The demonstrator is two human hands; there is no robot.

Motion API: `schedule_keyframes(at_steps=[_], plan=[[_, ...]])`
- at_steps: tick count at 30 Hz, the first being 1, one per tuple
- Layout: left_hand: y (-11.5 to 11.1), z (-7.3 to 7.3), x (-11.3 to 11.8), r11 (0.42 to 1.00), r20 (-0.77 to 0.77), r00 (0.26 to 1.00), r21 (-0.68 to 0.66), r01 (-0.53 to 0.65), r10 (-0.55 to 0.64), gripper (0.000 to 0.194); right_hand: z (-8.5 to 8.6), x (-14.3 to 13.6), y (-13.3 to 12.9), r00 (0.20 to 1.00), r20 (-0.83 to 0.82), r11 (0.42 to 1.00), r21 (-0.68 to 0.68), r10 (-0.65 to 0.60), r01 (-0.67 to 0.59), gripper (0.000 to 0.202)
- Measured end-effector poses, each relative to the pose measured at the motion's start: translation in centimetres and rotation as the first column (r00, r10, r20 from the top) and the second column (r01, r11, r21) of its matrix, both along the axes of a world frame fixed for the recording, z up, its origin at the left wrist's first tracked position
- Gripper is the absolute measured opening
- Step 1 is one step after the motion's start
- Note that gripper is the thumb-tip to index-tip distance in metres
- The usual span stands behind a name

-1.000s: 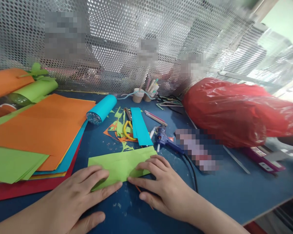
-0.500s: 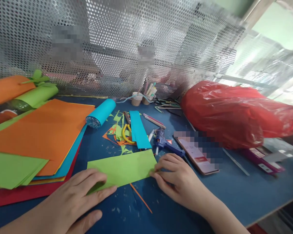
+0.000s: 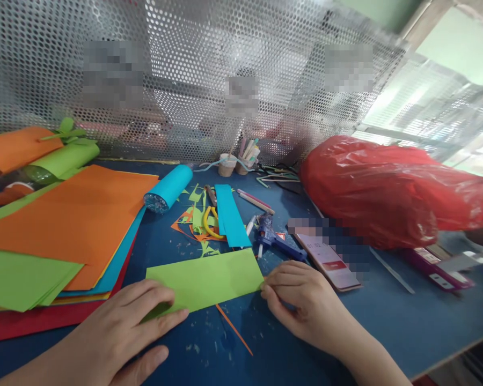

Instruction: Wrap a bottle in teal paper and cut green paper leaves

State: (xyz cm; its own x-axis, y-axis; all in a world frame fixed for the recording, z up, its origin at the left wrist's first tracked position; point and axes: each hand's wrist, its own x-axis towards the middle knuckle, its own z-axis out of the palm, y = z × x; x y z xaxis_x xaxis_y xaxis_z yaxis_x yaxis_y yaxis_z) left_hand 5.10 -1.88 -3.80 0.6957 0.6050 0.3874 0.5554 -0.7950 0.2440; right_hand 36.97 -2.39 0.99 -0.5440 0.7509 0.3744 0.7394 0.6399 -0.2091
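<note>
Paper stack (image 3: pixel 72 209): left, loose sheets.
Left hand (image 3: pixel 123 321): mine, spread wide on the strip.
Right hand (image 3: pixel 306 300): narrow at its right end; I can't tell if pinching.
Green strip (image 3: pixel 213 279): near centre, looks cut, unattached.
Blue roll (image 3: pixel 169 187): farther, looks wrapped.

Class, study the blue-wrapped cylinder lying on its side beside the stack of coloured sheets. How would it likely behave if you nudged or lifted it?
The blue-wrapped cylinder would probably roll when nudged across its length, since it rests on its curved side. It is probably light for its size, as its clear end looks like thin plastic. Its smooth paper wrap might crease if squeezed.
</note>
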Motion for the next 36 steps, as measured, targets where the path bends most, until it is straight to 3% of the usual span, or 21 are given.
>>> schedule_keyframes(at_steps=[11,15,18,21,25,31,36], plan=[[0.5,0.5,-0.2,0.998,0.124,0.99,0.002,0.062,-0.062,0.023,-0.7,0.5,0.1,0.997,0.012,0.997,-0.012,-0.075,0.075,0.043],[1.1,0.7,-0.2,0.992,0.105,0.988,0.075,0.106,-0.114,0.02,-1.0,1.0,0.4,0.985,0.052,0.985,0.067,-0.162,0.159,0.045],[1.4,0.4,-0.4,0.986,0.048,0.995,0.149,0.078,-0.086,0.032,-0.7,0.9,0.5,0.98,-0.038,0.976,0.084,-0.197,0.199,0.037],[1.6,-0.4,-0.4,0.987,-0.037,0.998,0.155,-0.048,0.054,0.059,-0.4,0.3,0.4,0.984,-0.088,0.988,-0.007,-0.152,0.152,0.011],[1.7,-1.4,-0.2,0.985,-0.057,0.986,0.078,-0.151,0.156,0.063,-0.9,-0.6,0.3,0.996,0.059,0.991,-0.114,-0.066,0.073,0.045],[1.6,-1.1,-0.1,0.989,-0.035,0.989,0.037,-0.144,0.146,0.05,-1.7,-1.0,0.4,0.989,0.142,0.987,-0.148,-0.044,0.065,0.044],[1.7,-0.3,-0.1,0.999,-0.084,0.996,-0.01,-0.036,0.035,0.038,-1.1,-1.7,0.1,0.986,0.158,0.99,-0.137,0.055,-0.033,0.036]])
